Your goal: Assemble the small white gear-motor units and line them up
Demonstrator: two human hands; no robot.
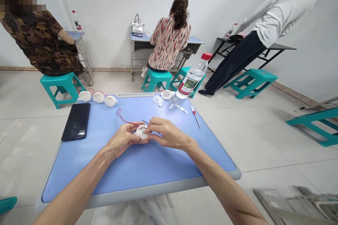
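Above the middle of the blue desk, my left hand [124, 137] grips a small round white plastic device [142, 132] by its left side. A red cord loop [121, 116] trails from the device to the upper left. My right hand [166, 133] is closed at the device's right edge, thumb and fingertips pressed on it. Whether a tiny part is between those fingertips is too small to tell. A thin dark rod [145, 121] shows just behind my right fingers, the rest of it hidden.
Several similar white devices [98, 97] with red cords lie at the back left, near a black phone [76, 122]. A water bottle [194, 76], clear round pieces [157, 100], small white discs [182, 108] and a screwdriver [195, 116] are at the right. Three people are beyond the desk [126, 179].
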